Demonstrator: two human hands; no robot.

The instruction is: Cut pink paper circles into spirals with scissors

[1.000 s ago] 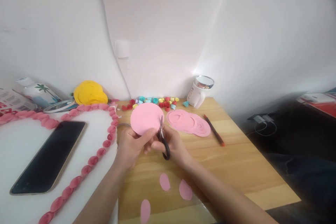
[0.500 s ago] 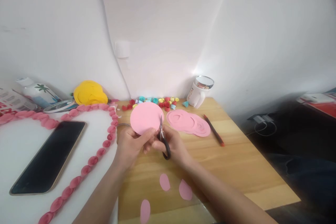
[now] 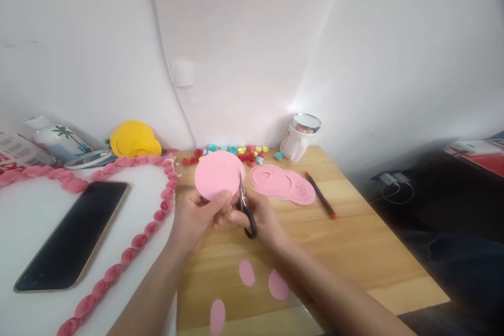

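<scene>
Between thumb and fingers, my left hand (image 3: 197,215) pinches the lower edge of a round pink paper disc (image 3: 217,174). My right hand (image 3: 262,215) is closed on black-handled scissors (image 3: 249,220), with their blades pointing up along the disc's right edge. The fingertips of both hands nearly meet below the disc. Just right of it lies a pile of pink paper circles (image 3: 271,181), some with spiral cuts. Nearer to me, several small pink oval paper pieces (image 3: 247,273) rest on the wooden table (image 3: 354,262).
A white board (image 3: 145,273) edged with pink paper roses carries a black phone (image 3: 74,236). Along the wall are small coloured paper rolls (image 3: 248,156), yellow paper circles (image 3: 135,138), a bottle (image 3: 63,139) and a white mug (image 3: 297,139). A black-and-red pen (image 3: 321,197) lies right of the pile.
The scissors and the disc have shifted very slightly. Both hands keep the same hold, and everything else looks unmoved.
</scene>
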